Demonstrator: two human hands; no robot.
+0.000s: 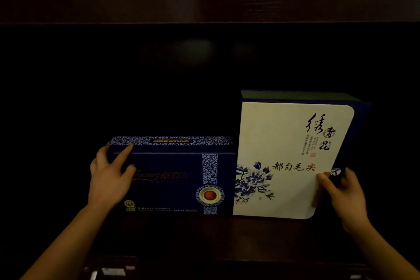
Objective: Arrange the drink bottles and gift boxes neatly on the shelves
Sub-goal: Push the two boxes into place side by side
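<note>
Two touching on dark wooden shelf (227, 234): dark-blue cardboard gift box (172, 179), long axis sideways, and white floral cardboard gift box (284, 143). Presses spread left hand (109, 179) on blue's outer end; grips white's outer edge with right hand (345, 193).

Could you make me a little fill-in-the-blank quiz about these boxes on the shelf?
The white box stands to the ___ of the dark blue box.
The white box is the ___ of the two.
The left hand touches the ___ box.
The flowers printed on the white box are ___.
Missing words: right; taller; dark blue; blue.
</note>
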